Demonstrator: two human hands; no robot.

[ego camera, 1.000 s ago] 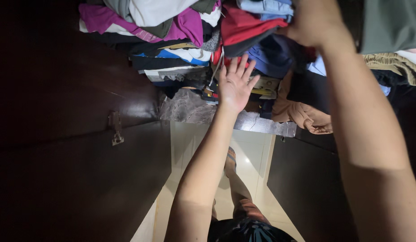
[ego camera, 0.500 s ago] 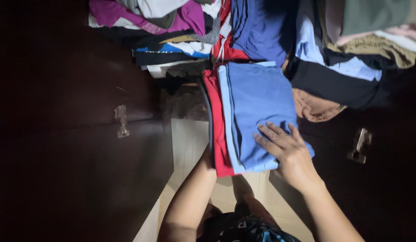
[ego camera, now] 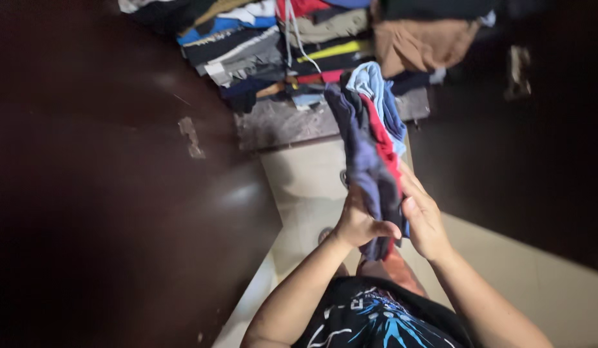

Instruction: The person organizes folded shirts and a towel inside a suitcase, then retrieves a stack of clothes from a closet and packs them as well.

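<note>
Both hands' grip (ego camera: 392, 222) around folded clothes bundle (ego camera: 370, 148), between palms.

No packages, labels, signs or screens showed anywhere in the view.
</note>
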